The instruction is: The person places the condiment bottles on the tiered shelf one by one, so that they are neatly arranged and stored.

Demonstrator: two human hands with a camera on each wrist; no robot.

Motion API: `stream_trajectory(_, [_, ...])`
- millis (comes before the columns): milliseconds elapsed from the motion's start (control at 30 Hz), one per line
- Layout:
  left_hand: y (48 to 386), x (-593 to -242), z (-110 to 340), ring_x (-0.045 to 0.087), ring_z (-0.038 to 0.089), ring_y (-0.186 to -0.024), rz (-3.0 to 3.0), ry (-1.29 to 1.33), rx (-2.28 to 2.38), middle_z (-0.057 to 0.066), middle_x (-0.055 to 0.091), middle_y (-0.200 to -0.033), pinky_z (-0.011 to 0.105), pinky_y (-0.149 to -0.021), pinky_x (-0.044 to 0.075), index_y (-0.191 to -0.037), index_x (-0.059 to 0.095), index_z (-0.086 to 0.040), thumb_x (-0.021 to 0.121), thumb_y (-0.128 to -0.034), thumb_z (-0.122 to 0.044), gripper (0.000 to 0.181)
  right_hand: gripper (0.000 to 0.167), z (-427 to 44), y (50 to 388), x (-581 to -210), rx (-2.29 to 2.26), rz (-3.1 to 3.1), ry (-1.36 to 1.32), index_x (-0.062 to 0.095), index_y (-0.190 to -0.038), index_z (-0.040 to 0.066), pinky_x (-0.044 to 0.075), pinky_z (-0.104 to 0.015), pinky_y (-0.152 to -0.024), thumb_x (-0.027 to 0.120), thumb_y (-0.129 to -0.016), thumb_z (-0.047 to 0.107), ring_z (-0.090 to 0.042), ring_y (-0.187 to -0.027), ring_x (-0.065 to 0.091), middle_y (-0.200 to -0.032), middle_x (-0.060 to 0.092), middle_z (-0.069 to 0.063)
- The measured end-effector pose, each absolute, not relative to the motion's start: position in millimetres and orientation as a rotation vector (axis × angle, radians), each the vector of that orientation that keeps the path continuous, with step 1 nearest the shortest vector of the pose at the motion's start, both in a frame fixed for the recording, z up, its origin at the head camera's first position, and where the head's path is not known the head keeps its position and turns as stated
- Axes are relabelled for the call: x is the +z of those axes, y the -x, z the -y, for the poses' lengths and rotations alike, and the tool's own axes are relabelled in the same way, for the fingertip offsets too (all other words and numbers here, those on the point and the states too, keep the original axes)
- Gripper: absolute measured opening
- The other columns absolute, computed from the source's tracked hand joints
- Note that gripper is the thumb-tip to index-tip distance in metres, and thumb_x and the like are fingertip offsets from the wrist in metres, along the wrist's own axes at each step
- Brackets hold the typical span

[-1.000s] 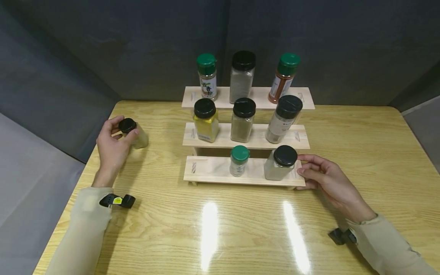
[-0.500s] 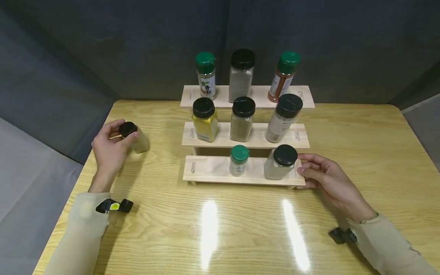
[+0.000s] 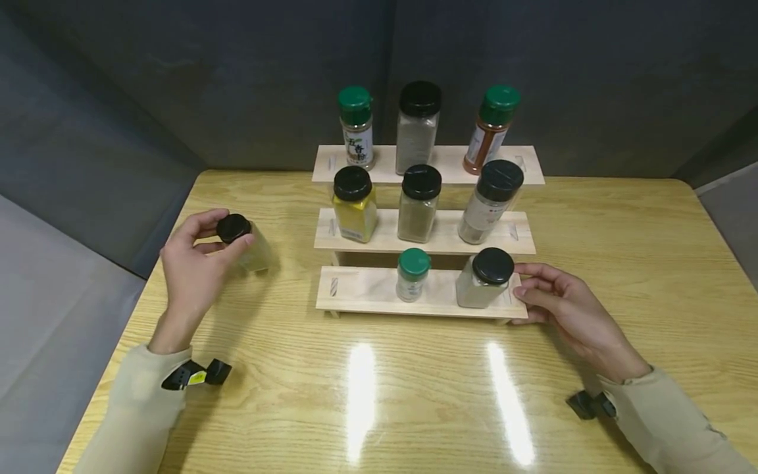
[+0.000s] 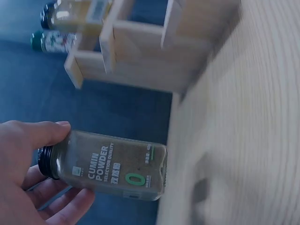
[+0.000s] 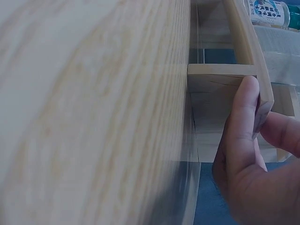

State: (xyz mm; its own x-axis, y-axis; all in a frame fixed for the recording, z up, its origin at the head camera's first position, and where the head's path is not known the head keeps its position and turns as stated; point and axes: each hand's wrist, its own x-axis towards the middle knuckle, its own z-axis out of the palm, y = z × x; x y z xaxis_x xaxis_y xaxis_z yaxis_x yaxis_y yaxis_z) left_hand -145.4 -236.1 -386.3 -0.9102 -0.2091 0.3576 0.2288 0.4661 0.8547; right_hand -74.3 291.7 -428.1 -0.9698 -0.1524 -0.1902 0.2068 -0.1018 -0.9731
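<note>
My left hand (image 3: pixel 194 266) grips a square jar of cumin powder (image 4: pixel 117 164) near its black lid, thumb on one side and fingers on the other. The jar stands nearly upright, left of the stepped wooden rack (image 3: pixel 361 286); whether its base touches the table I cannot tell. At the rack's right end, my right hand (image 3: pixel 571 306) pinches the edge of the lowest board, with the thumb above and fingers below in the right wrist view. That board bears a small green-lidded jar (image 3: pixel 410 287) and a black-lidded square jar (image 3: pixel 474 291).
On the middle step stand a yellow jar (image 3: pixel 358 214), a square jar (image 3: pixel 416 214) and a round dark-lidded shaker (image 3: pixel 482 214). The top step holds two green-lidded bottles and a tall black-lidded jar (image 3: pixel 416 141). Dark cloth (image 3: pixel 266 79) hangs behind the table (image 3: pixel 296 388).
My left hand has brought the cumin jar slightly to the right and closer to me. My right hand has stayed at the rack's end.
</note>
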Motion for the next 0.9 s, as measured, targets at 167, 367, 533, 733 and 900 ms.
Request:
stream_trajectory(167, [133, -374, 222, 0.066, 0.010, -0.102, 2.249, 0.143, -1.461, 0.012, 0.071, -0.125, 0.013, -0.081, 0.059, -0.130, 0.072, 0.009, 0.091, -0.0846, 0.008, 0.049, 0.037, -292, 74, -429, -2.181, -1.907, -0.052, 0.072, -0.126, 0.016, 0.070, -0.034, -0.075, 0.060, -0.106, -0.013, -0.015, -0.092, 0.071, -0.106, 0.066, -0.008])
stream_trajectory(367, [118, -364, 207, 0.068, 0.013, -0.101, 2.215, 0.228, -1.460, 0.014, 0.072, -0.117, 0.014, -0.081, 0.061, -0.126, 0.073, 0.011, 0.091, -0.0818, 0.012, 0.047, 0.036, -293, 74, -429, -2.164, -1.927, -0.054, 0.072, -0.125, 0.017, 0.069, -0.032, -0.074, 0.060, -0.107, -0.011, -0.015, -0.091, 0.070, -0.105, 0.065, -0.007])
stream_trajectory(533, [108, -357, 197, 0.069, 0.015, -0.099, 2.191, 0.289, -1.452, 0.015, 0.073, -0.116, 0.014, -0.079, 0.061, -0.125, 0.074, 0.010, 0.092, -0.0796, 0.014, 0.048, 0.035, -293, 75, -428, -2.139, -1.950, -0.070, 0.072, -0.125, 0.018, 0.069, -0.030, -0.074, 0.061, -0.107, -0.010, -0.014, -0.091, 0.069, -0.105, 0.065, -0.006])
stream_trajectory(733, [99, -350, 185, 0.068, 0.017, -0.102, 2.168, 0.387, -1.452, 0.016, 0.074, -0.117, 0.016, -0.082, 0.061, -0.125, 0.075, 0.009, 0.092, -0.0778, 0.014, 0.050, 0.035, -293, 74, -428, -2.150, -1.937, -0.079, 0.072, -0.125, 0.018, 0.069, -0.030, -0.074, 0.061, -0.107, -0.010, -0.014, -0.091, 0.069, -0.105, 0.065, -0.006])
stream_trajectory(900, [94, -346, 175, 0.068, 0.018, -0.102, 2.178, 0.449, -1.456, 0.018, 0.075, -0.118, 0.016, -0.082, 0.061, -0.124, 0.075, 0.009, 0.092, -0.0767, 0.014, 0.051, 0.036, -292, 74, -428, -2.159, -1.929, -0.079, 0.072, -0.124, 0.018, 0.069, -0.031, -0.074, 0.061, -0.107, -0.011, -0.014, -0.090, 0.070, -0.104, 0.065, -0.006])
